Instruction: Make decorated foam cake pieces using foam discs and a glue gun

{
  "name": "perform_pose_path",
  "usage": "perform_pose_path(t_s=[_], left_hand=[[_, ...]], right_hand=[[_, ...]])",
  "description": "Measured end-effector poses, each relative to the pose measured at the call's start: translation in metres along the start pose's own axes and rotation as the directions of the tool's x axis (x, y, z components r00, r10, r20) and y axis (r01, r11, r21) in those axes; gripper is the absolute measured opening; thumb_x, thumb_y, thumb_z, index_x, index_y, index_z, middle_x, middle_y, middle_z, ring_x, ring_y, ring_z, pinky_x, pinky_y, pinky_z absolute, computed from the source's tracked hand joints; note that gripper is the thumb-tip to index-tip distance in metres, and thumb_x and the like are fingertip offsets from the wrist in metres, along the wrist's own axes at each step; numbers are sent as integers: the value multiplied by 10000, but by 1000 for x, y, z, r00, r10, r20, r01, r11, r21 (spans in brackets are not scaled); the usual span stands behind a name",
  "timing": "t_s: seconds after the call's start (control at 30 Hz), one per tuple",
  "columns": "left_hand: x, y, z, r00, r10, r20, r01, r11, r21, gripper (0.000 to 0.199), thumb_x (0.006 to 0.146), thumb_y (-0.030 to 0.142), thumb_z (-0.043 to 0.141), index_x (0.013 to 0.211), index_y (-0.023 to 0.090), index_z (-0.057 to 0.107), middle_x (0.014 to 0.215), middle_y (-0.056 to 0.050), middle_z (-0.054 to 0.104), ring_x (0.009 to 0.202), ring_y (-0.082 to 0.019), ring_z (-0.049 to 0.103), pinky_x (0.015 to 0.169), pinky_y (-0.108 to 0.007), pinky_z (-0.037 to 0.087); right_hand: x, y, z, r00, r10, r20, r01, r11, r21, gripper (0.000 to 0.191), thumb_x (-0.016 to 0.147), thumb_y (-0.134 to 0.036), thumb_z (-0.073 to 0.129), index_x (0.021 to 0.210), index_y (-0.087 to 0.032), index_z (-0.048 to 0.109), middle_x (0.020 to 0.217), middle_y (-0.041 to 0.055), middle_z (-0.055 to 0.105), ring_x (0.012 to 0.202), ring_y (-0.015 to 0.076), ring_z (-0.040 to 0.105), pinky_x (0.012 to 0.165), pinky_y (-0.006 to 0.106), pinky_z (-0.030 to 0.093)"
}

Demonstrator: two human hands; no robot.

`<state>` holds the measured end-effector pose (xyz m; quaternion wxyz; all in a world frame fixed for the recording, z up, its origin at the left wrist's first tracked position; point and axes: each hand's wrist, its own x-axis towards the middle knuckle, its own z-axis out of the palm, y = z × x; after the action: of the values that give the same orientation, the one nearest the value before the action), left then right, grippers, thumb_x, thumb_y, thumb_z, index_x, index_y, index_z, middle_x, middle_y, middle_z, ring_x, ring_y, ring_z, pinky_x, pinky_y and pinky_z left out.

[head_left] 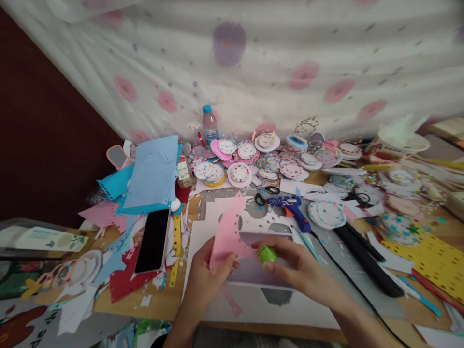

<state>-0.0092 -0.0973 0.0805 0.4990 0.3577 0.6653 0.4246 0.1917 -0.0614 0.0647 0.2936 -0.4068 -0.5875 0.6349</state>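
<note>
My left hand [212, 270] is closed on a strip of pink paper [230, 220], which stands up from the fingers and has small notches cut along its right edge. My right hand [293, 263] grips a small bright green craft punch [267, 254] between thumb and fingers. The punch sits against the right-hand tip of the pink paper; whether the paper is inside its slot I cannot tell. Under both hands lie a pale lilac sheet [250, 276] and a white sheet [203, 241] with shapes cut out. A thin pink offcut [232, 300] hangs below my left hand.
A blue glue gun [295, 205] with a black cord lies beyond my right hand. Left are a phone [152, 241], blue sheets [152, 169] and paper scraps. Decorated paper discs [239, 173] and a water bottle [209, 125] line the back; a long black tool [373, 263] lies right.
</note>
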Motion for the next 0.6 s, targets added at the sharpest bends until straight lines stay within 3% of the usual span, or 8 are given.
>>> perform_pose_path(t_s=[0.1, 0.2, 0.27, 0.33, 0.37, 0.47, 0.53, 0.6], left_hand=[[4, -1, -2, 993, 78, 90, -80, 997, 19, 254, 703, 306, 711, 913, 166, 686, 731, -39, 709, 645, -192, 676, 592, -268, 544], [5, -3, -4, 961, 264, -87, -260, 964, 58, 343, 729, 292, 697, 1053, 201, 636, 997, -72, 695, 913, -209, 662, 802, -300, 529], [0, -2, -6, 850, 415, -324, -397, 910, 124, 372, 743, 280, 690, 1102, 227, 606, 1112, -71, 646, 1022, -204, 611, 901, -307, 481], [-11, 1, -5, 757, 498, -423, -478, 864, 160, 192, 779, 280, 659, 963, 227, 653, 983, -47, 658, 927, -187, 610, 852, -279, 480], [-18, 4, -5, 778, 500, -382, -486, 863, 139, 99, 805, 297, 630, 845, 218, 675, 858, -37, 662, 825, -178, 612, 777, -262, 488], [-31, 7, 2, 947, 320, -22, -319, 947, 44, 341, 852, 413, 547, 652, 195, 716, 659, -53, 663, 650, -186, 607, 645, -273, 483], [-31, 3, 8, 984, 111, 139, -114, 993, 17, 397, 850, 498, 525, 773, 188, 762, 758, -78, 716, 727, -219, 649, 724, -311, 503], [-24, -3, 13, 977, -24, 211, 38, 997, -61, 458, 833, 566, 525, 935, 184, 756, 907, -95, 734, 851, -243, 665, 844, -354, 496]], right_hand=[[2, 4, 5, 999, 35, 19, -36, 998, 49, 201, 767, -377, 702, 867, -205, 674, 825, 31, 657, 793, 186, 595, 751, 297, 480], [4, 7, 8, 996, 65, -65, -56, 989, 135, 243, 718, -392, 745, 858, -204, 683, 827, 34, 670, 796, 192, 610, 762, 307, 483], [5, 8, 9, 986, 96, -133, -68, 977, 202, 271, 705, -416, 752, 873, -213, 692, 854, 42, 688, 830, 204, 625, 792, 319, 481], [6, 9, 10, 976, 116, -184, -68, 966, 250, 274, 710, -437, 746, 876, -224, 701, 868, 42, 701, 851, 209, 633, 811, 319, 476], [7, 9, 11, 973, 116, -201, -60, 962, 265, 267, 720, -440, 739, 881, -230, 704, 874, 41, 705, 860, 209, 634, 818, 314, 472], [8, 10, 15, 969, 86, -230, -13, 953, 302, 246, 759, -422, 717, 931, -248, 704, 919, 35, 707, 895, 201, 629, 834, 296, 463], [7, 9, 19, 971, 63, -231, 13, 948, 317, 245, 766, -407, 717, 956, -254, 699, 935, 33, 701, 902, 196, 625, 833, 290, 463], [6, 7, 23, 976, 44, -214, 30, 944, 328, 251, 748, -401, 734, 950, -255, 700, 914, 32, 696, 878, 195, 625, 819, 293, 471]])
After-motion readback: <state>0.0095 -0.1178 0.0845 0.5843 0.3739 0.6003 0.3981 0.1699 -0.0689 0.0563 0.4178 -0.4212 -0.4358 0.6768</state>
